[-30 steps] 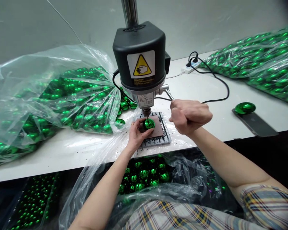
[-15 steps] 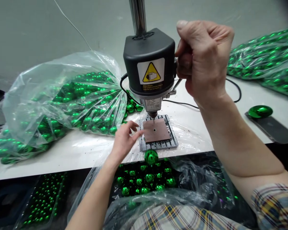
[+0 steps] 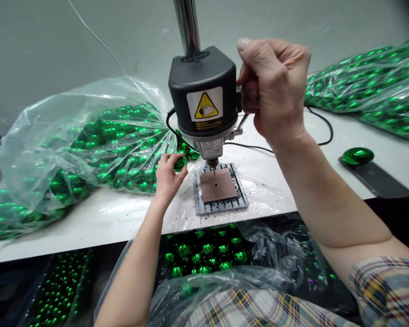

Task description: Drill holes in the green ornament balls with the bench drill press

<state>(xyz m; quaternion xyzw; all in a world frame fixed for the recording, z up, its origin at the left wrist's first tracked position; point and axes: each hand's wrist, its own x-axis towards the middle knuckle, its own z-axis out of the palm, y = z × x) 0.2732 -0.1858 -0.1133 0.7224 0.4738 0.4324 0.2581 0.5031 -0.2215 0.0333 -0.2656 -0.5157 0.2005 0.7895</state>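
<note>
My left hand [image 3: 168, 177] is at the mouth of the clear bag, with thumb and fingers curled around a shiny green ball [image 3: 180, 163]. Further green balls lie just behind it. My right hand [image 3: 276, 86] is a fist around the feed lever [image 3: 244, 120] of a small black drill press [image 3: 202, 91]; the grip itself is hidden in the fingers. Under the drill bit [image 3: 214, 171] lies a brown square pad [image 3: 221, 190] with a small dark hole, its hole holding no ball. The pad rests on a grey slotted base plate [image 3: 221, 210].
A big clear bag [image 3: 30, 136] of green balls lies at left, another bag [image 3: 368, 86] at back right. Below the table edge, an open plastic bag [image 3: 266, 254] holds several balls. A flattened-looking green ball [image 3: 357, 156] rests on a phone [image 3: 378, 179]. A black cable [image 3: 248, 145] runs behind.
My left hand has moved from the pad back and left to the balls at the bag mouth. A ball at the table's front edge has dropped out of sight. My right hand stays on the lever.
</note>
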